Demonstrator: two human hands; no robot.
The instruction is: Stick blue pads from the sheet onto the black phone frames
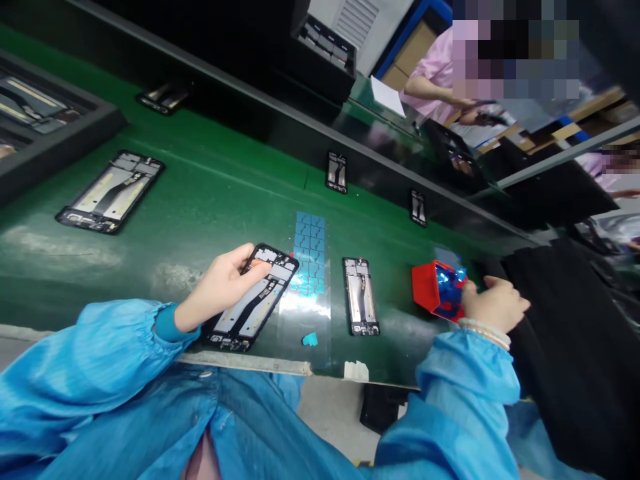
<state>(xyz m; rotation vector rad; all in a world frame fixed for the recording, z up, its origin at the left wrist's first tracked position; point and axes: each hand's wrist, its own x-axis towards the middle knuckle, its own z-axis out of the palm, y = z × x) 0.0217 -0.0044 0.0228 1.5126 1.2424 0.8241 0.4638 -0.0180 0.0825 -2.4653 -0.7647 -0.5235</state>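
Note:
My left hand (220, 283) grips a phone frame (260, 300) by its upper end, thumb across the inner side; the phone's lower end tilts toward the table's front edge. At the right, my right hand (493, 303) is at the rim of a red box (425, 287) holding shiny blue pieces. Its fingertips are partly hidden, so I cannot tell whether they pinch anything. Between the hands lies a clear sheet of blue stickers (310, 247), with a loose teal scrap (310, 339) near its lower end. Another phone frame (361, 297) lies just right of the sheet.
More phone frames lie on the green table: a large one (113, 190) at left, others (337, 172) along the back ledge. A black tray (100, 127) stands at far left. Black foam-like sheets (575, 347) are at right. Across the divider a person in pink (435, 67) works.

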